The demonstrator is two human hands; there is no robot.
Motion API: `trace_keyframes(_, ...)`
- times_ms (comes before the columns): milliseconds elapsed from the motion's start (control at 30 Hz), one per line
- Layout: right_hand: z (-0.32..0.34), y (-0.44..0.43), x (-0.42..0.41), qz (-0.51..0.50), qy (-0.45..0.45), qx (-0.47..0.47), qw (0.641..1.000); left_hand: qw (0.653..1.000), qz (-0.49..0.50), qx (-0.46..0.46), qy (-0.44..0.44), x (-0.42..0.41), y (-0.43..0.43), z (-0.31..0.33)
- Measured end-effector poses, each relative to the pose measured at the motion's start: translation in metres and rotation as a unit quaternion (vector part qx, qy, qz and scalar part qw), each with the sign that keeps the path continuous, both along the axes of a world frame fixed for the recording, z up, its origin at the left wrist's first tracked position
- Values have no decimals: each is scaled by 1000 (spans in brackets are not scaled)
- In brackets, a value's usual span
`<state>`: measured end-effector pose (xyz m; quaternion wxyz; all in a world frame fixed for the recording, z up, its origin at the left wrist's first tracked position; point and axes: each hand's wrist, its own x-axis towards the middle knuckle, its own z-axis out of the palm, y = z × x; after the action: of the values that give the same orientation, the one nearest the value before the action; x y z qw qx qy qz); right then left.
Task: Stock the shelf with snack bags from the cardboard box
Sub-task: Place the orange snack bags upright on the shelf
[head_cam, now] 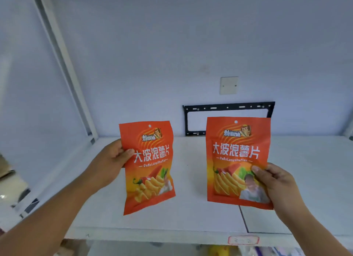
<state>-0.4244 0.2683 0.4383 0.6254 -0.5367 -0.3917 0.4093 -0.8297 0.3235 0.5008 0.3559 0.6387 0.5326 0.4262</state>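
Head view: 2 orange snack bags are held upright over the white shelf [191,208]. The left bag [148,166] is pinched at its left edge by the left hand [110,164]; the right bag [237,160] is gripped at its right edge by the right hand [275,183]. Bare shelf is seen between and beside them, up to the front lip.

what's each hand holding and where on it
Left hand pinches the left snack bag at its left edge; right hand grips the right snack bag at its right edge.
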Motion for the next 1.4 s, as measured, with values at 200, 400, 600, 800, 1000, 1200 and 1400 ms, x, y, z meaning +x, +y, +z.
trace_keyframes(200, 8, 68, -27, 63, 21, 5, 998, 999, 34, 2, -26, -47, 35, -1)
trace_keyframes(400, 10, 129, -69, 138, 26, -9, 990, 995, 95, 0, -2, -84, 66, -1)
trace_keyframes(600, 5, 164, -120, 159, 19, -20, 987, 991, 133, 0, -18, -126, 94, -11)
trace_keyframes(800, -7, 190, -173, 137, 12, -37, 990, 995, 99, -5, -9, -160, 172, -22)
trace_keyframes(1000, -23, 210, -228, 82, 4, -52, 995, 999, 45, -25, -13, -184, 273, -34)
trace_keyframes(1200, -38, 222, -267, 52, 2, -65, 997, 999, 20, -49, -6, -209, 362, -57)
trace_keyframes(1400, -51, 249, -289, 44, 16, -68, 997, 998, 10, -57, -13, -216, 405, -76)
